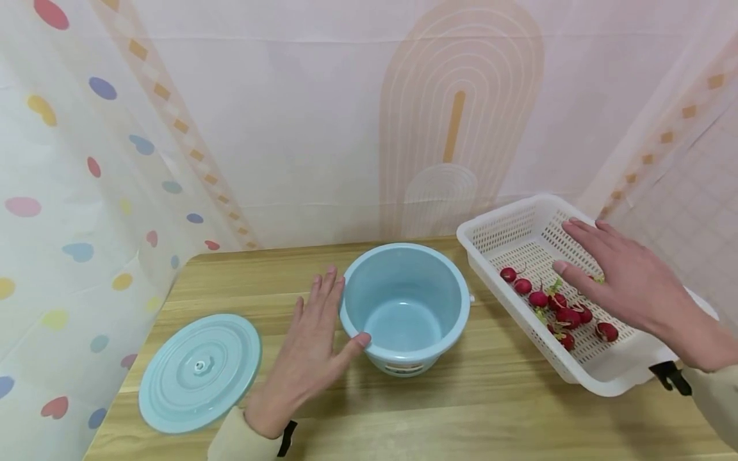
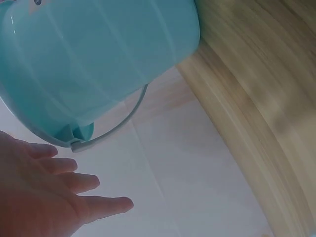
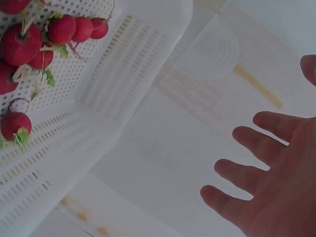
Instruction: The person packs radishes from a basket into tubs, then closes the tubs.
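Observation:
A light blue plastic bucket [image 1: 403, 276] stands upright on the wooden table, with nothing inside. My left hand [image 1: 311, 352] is at its left side, fingers extended and the thumb by the front rim; whether it touches is hard to tell. In the left wrist view, the bucket's thin handle [image 2: 118, 123] hangs down behind the rim. My right hand [image 1: 640, 285] hovers over a white perforated basket [image 1: 611, 387], fingers straight and holding nothing. Several red radishes [image 1: 539, 299] with roots and short green stems lie in that basket, some partly hidden by the hand.
A round light blue lid [image 1: 173, 390] with a small central knob lies on the table [image 1: 392, 416] at the left. Behind the table hangs a pale patterned cloth [image 1: 311, 128], which continues along the left side. The basket occupies the table's right end.

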Available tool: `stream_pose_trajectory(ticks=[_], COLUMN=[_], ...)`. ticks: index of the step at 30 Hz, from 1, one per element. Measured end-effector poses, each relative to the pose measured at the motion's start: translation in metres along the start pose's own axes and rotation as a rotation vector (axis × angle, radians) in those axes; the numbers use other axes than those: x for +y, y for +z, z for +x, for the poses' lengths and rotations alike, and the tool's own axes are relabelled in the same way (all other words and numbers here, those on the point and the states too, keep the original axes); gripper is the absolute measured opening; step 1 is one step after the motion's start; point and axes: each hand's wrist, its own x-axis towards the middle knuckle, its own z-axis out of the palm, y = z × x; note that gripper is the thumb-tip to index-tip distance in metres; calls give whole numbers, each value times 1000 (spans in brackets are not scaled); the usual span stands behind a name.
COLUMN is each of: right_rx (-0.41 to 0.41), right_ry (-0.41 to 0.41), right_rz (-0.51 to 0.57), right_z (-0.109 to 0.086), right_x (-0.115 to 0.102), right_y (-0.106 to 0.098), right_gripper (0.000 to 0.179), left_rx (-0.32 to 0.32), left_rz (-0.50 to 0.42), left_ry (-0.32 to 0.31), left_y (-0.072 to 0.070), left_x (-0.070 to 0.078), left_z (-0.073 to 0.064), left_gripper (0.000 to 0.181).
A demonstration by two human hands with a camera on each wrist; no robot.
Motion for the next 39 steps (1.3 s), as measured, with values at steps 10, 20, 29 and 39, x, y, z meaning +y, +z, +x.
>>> stream_pose_trajectory(ticks=[10, 20, 29, 39], right_rx=[-81, -140, -176, -267], right_ry=[0, -67, -185, -162], right_rz=[28, 55, 87, 181], right_z=[29, 48, 60, 70], right_x=[15, 26, 35, 47], right_y=[2, 15, 34, 52], right_gripper=[80, 81, 68, 59], left_rx=[-14, -8, -6, 12], left_rz=[-16, -32, 17, 27], left_ry=[-11, 5, 32, 47], left_y=[4, 8, 8, 7], left_x=[1, 2, 3, 5], left_z=[0, -2, -5, -7], left_gripper=[93, 89, 89, 90])
